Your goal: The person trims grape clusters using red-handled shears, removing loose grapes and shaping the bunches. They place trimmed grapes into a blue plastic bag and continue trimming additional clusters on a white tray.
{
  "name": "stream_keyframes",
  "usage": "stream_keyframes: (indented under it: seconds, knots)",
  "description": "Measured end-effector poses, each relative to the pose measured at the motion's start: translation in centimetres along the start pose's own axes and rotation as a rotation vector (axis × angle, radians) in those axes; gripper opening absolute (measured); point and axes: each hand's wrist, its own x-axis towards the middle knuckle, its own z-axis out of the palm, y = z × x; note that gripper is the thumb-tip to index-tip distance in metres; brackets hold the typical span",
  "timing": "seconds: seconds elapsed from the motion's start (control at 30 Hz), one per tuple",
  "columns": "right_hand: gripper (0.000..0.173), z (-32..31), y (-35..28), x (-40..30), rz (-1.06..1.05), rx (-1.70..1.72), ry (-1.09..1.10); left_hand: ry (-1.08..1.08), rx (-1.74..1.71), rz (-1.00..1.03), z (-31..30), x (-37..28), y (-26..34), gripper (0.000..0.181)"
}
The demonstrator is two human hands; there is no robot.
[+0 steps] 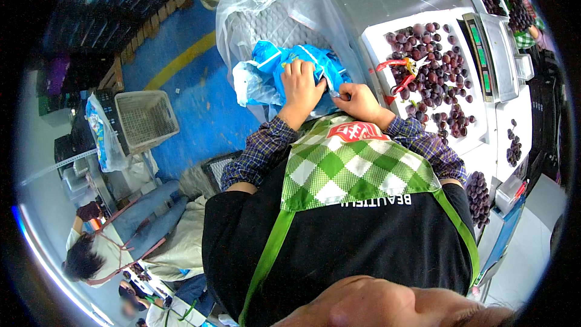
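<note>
A crumpled blue printed plastic bag (290, 56) lies bunched before me, with a clear part at its left. My left hand (299, 84) curls over it, and its fingertips grip the plastic. At the bag's right edge, my right hand (361, 102) pinches a fold between thumb and curled fingers. Beneath and behind the bag, a large translucent plastic liner (245, 9) surrounds a grey textured surface. To the right of my right hand, loose dark red grapes (435, 77) cover a white tray (374, 38). Red-handled pruning shears (404, 70) rest open on the grapes.
A weighing scale (499, 56) with a lit green display stands right of the tray. A grape bunch (478, 197) lies nearer my right side. A pale plastic basket (147, 118) stands left, above the blue floor (199, 122). Another person (104, 254) is at lower left.
</note>
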Motion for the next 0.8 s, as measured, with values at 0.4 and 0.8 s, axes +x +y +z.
stream_keyframes:
  seconds: [0.4, 0.8]
  knots:
    - [0.012, -0.9, 0.4, -0.5, -0.071, -0.090, -0.069, -0.162, -0.360, -0.337, -2.7, 3.2, -6.7, 0.020]
    - [0.023, -3.1, 1.7, -0.4, 0.029, -0.397, -0.280, -0.053, -0.317, -0.536, -3.6, 2.0, -14.5, 0.015]
